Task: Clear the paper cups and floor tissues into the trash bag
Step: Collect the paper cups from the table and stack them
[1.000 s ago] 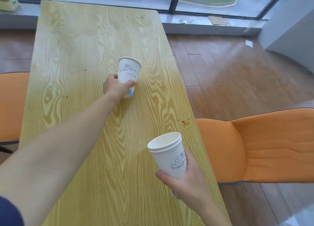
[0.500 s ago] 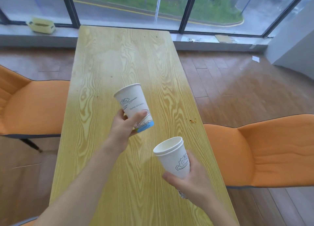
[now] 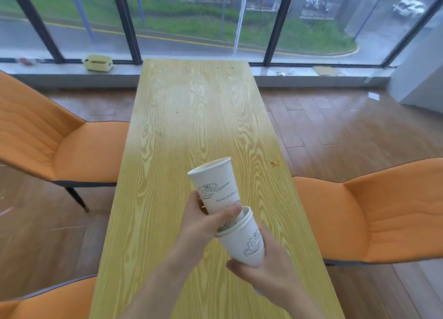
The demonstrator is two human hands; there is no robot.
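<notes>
Head view: we've got our left hand [image 3: 203, 222] wrapped round the upper paper cup [image 3: 215, 186], its base going into the lower cup [image 3: 244, 239] — that one's gripped in our right hand [image 3: 266, 268], w/ what looks like a second rim nested in it. Both are over the table [image 3: 191, 117] near its right edge. Tabletop's free of cups, just crumbs [image 3: 273, 162]. No trash bag in view; bagging and floor tissues left, we'd say.
</notes>
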